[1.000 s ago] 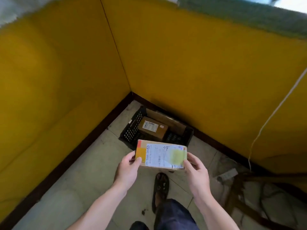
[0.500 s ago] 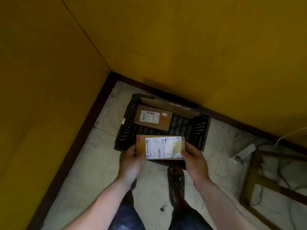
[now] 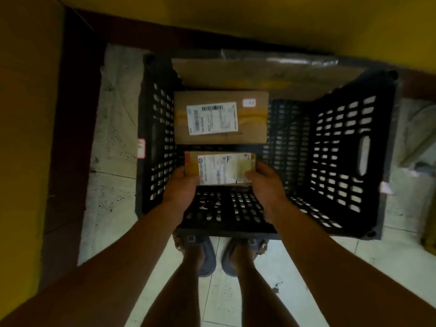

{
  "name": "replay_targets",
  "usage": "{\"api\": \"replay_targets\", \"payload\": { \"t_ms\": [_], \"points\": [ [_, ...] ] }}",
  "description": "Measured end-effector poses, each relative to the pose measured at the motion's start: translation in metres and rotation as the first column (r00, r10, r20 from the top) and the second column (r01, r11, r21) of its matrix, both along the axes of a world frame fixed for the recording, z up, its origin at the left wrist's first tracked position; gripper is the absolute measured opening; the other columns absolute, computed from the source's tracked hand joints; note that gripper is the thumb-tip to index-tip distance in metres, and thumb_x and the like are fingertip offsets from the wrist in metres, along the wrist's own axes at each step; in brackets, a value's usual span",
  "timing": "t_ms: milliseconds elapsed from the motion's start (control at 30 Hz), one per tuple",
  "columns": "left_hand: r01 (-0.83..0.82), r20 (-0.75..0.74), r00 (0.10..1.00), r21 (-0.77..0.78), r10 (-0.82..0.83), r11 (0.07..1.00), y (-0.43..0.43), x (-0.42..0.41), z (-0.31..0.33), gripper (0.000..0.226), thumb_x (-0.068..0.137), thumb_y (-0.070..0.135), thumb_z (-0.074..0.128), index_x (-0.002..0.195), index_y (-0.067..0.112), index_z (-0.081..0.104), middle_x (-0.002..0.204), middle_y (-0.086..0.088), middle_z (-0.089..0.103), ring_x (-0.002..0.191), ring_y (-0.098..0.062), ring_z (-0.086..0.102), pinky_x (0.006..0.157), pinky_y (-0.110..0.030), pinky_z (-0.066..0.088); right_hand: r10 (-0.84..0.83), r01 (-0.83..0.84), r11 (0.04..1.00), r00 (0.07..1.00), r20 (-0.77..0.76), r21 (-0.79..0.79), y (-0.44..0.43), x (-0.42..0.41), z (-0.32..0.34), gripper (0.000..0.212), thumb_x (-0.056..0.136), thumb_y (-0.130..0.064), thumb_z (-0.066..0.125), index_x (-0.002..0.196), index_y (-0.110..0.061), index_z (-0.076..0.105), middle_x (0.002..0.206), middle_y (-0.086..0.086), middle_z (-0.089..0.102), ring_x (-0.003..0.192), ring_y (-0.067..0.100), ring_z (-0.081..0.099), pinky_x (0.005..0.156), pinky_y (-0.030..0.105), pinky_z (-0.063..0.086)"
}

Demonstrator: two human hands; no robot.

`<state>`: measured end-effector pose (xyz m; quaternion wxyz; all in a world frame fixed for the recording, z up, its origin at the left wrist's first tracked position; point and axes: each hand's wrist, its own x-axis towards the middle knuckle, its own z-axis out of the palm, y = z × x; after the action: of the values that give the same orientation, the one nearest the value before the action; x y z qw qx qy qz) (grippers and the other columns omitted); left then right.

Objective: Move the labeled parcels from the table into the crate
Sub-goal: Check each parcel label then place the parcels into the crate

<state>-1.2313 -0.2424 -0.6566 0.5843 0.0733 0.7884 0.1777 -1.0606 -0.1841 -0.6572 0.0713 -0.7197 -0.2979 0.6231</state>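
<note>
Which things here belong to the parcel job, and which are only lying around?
Belong to the job: the labeled parcel held by the left hand and right hand; the black crate; the brown parcel already inside it.
Not part of it: the cardboard sheet at the crate's far side; the person's sandals; the tiled floor.

Arms outstretched; left hand [image 3: 181,188], right hand [image 3: 266,185] grip parcel [image 3: 223,167].

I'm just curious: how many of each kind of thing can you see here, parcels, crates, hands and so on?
Labeled parcels: 2, the held parcel and the resting parcel
Black crate: 1
Cardboard sheet: 1
Hands: 2, the left hand and the right hand
Sandals: 2, the left sandal and the right sandal
Total: 8
</note>
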Motion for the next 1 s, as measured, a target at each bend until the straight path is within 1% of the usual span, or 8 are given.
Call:
{"api": "replay_targets", "payload": {
  "t_ms": [100,200,467,600,667,767,900,1000],
  "points": [
    [-0.008,-0.02,1.0,-0.006,0.007,1.0,0.005,-0.009,-0.043,0.022,0.095,0.024,0.055,0.111,0.031,0.068,0.118,0.005,0.068,0.105,-0.015,0.062,0.091,-0.03,0.048,0.014,-0.014,1.0,1.0,0.0,-0.018,0.006,-0.014,-0.049,0.031,0.092,-0.007,0.052,0.118,-0.017,0.065,0.107,0.001,0.067,0.083,0.007,0.062,0.059,0.011,0.05],
    [-0.045,-0.089,0.995,-0.077,0.038,0.996,0.013,-0.019,-0.069,0.036,0.092,0.018,0.055,0.127,0.021,0.062,0.126,-0.006,0.065,0.113,-0.026,0.061,0.102,-0.042,0.047,0.072,-0.072,0.997,0.997,-0.014,-0.035,0.011,-0.027,-0.077,0.037,0.091,-0.008,0.05,0.125,-0.016,0.062,0.119,0.003,0.064,0.101,0.019,0.061,0.086,0.031,0.052],
    [-0.026,-0.081,0.997,-0.077,0.02,0.997,0.013,-0.022,-0.069,0.046,0.092,0.014,0.055,0.137,0.02,0.05,0.134,-0.004,0.059,0.12,-0.023,0.056,0.106,-0.044,0.043,0.097,-0.097,0.994,0.995,-0.004,-0.059,0.011,-0.022,-0.074,0.036,0.091,-0.012,0.051,0.124,-0.019,0.062,0.121,0.003,0.065,0.108,0.021,0.06,0.098,0.038,0.048],
    [-0.021,-0.072,0.997,-0.142,0.01,0.99,0.017,-0.019,-0.046,0.058,0.09,0.018,0.056,0.146,0.018,0.04,0.14,-0.009,0.053,0.124,-0.029,0.053,0.107,-0.048,0.042,0.094,-0.095,0.993,0.996,-0.011,-0.068,0.016,-0.013,-0.045,0.026,0.092,-0.018,0.054,0.115,-0.022,0.065,0.111,0.001,0.068,0.1,0.017,0.063,0.087,0.032,0.052],
    [-0.016,-0.077,0.997,-0.127,0.006,0.992,0.018,-0.014,-0.024,0.047,0.091,0.02,0.055,0.138,0.016,0.048,0.131,-0.01,0.059,0.115,-0.028,0.058,0.099,-0.046,0.047,0.053,-0.054,0.996,0.998,-0.019,-0.064,0.015,-0.004,-0.022,0.013,0.092,-0.024,0.057,0.095,-0.03,0.067,0.097,-0.007,0.068,0.09,0.01,0.062,0.076,0.024,0.049],
    [0.045,-0.076,0.996,-0.042,-0.048,0.998,0.019,0.001,0.033,0.029,0.096,0.025,0.052,0.123,0.018,0.062,0.121,-0.006,0.064,0.103,-0.021,0.06,0.08,-0.033,0.047,0.0,-0.002,0.999,0.999,-0.041,-0.045,0.011,0.015,0.027,0.016,0.091,-0.024,0.056,0.099,-0.022,0.071,0.103,0.0,0.071,0.099,0.019,0.065,0.087,0.033,0.051],
    [-0.013,0.0,1.0,0.046,0.013,0.999,0.027,0.028,0.131,0.029,0.097,0.022,0.052,0.124,0.022,0.062,0.123,-0.004,0.063,0.109,-0.02,0.059,0.097,-0.038,0.046,-0.059,0.055,0.997,0.996,-0.065,-0.06,0.015,0.043,0.123,0.021,0.09,-0.02,0.056,0.1,-0.006,0.069,0.105,0.013,0.071,0.103,0.03,0.065,0.099,0.048,0.048],
    [-0.151,0.137,0.981,0.105,0.137,0.983,0.04,0.054,0.217,0.032,0.095,0.007,0.057,0.127,0.007,0.059,0.119,-0.009,0.062,0.105,-0.019,0.06,0.081,-0.025,0.047,-0.114,0.112,0.993,0.99,-0.087,-0.029,0.014,0.063,0.215,0.018,0.091,-0.017,0.054,0.085,-0.013,0.071,0.102,0.013,0.072,0.101,0.032,0.066,0.098,0.048,0.048]
  ]
}}
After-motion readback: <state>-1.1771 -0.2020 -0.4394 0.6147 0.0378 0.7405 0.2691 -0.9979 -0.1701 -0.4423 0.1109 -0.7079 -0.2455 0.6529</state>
